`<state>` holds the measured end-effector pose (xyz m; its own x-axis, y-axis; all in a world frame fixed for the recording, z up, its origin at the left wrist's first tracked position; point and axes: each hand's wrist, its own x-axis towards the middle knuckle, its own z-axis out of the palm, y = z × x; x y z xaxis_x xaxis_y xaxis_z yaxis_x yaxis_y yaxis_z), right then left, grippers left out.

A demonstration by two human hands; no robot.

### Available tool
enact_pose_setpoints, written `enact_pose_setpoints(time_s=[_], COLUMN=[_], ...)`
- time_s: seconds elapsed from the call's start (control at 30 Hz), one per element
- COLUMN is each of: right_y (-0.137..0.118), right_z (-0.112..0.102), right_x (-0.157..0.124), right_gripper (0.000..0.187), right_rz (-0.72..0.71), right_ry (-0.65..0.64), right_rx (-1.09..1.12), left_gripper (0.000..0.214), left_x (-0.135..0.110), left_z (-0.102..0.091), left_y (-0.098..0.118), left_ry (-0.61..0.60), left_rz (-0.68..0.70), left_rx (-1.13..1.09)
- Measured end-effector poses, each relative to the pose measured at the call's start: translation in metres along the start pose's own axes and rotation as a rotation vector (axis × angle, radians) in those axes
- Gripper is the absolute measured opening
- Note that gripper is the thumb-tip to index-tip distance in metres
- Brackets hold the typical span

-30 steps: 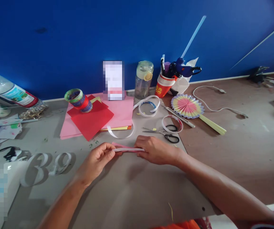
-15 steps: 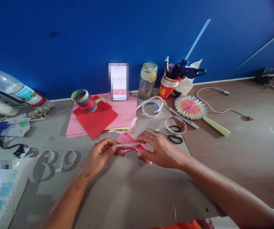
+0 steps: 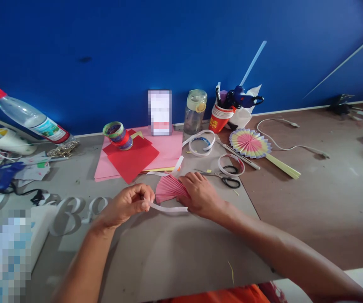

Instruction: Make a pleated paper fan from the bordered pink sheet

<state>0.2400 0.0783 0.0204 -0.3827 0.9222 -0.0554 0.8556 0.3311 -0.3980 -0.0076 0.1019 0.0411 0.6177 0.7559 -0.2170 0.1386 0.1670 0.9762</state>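
My right hand presses down on one end of a pink pleated paper fan, which spreads out on the grey table. A white strip of tape backing runs from under that hand to my left hand, whose fingers pinch its free end a little above the table. Just beyond the fan lie black-handled scissors and a stack of pink and red paper sheets.
Tape rolls, a finished multicoloured paper fan on a stick, a red cup of tools, a jar and a stack of coloured tapes stand behind. A bottle and glue gun lie at left. A cable crosses the brown tabletop at right.
The folded pink strip has opened into a fan under my right hand. My left hand has peeled the white strip away from it, toward me and to the left.
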Motion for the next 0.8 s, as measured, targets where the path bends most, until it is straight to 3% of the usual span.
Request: enact_pose_setpoints(time_s=[0.17,0.33,0.43,0.6,0.8], right_y=[-0.002,0.004,0.007,0.006,0.002], right_z=[0.006,0.007,0.005,0.004,0.007], right_x=[0.009,0.012,0.009,0.003,0.000], right_gripper=[0.027,0.029,0.029,0.051,0.062], right_rz=[0.022,0.103,0.036,-0.022,-0.043], right_ry=[0.020,0.032,0.050,0.061,-0.010], right_rx=[0.058,0.296,0.335,0.208,0.154], left_gripper=[0.028,0.027,0.025,0.024,0.030], left_x=[0.002,0.006,0.008,0.008,0.006], left_z=[0.006,0.017,0.023,0.024,0.026], left_y=[-0.002,-0.010,-0.013,-0.015,-0.014], left_ry=[-0.023,0.096,0.209,0.348,0.300], left_rz=[0.017,0.093,0.130,0.154,0.111], left_rx=[0.130,0.179,0.176,0.227,0.214])
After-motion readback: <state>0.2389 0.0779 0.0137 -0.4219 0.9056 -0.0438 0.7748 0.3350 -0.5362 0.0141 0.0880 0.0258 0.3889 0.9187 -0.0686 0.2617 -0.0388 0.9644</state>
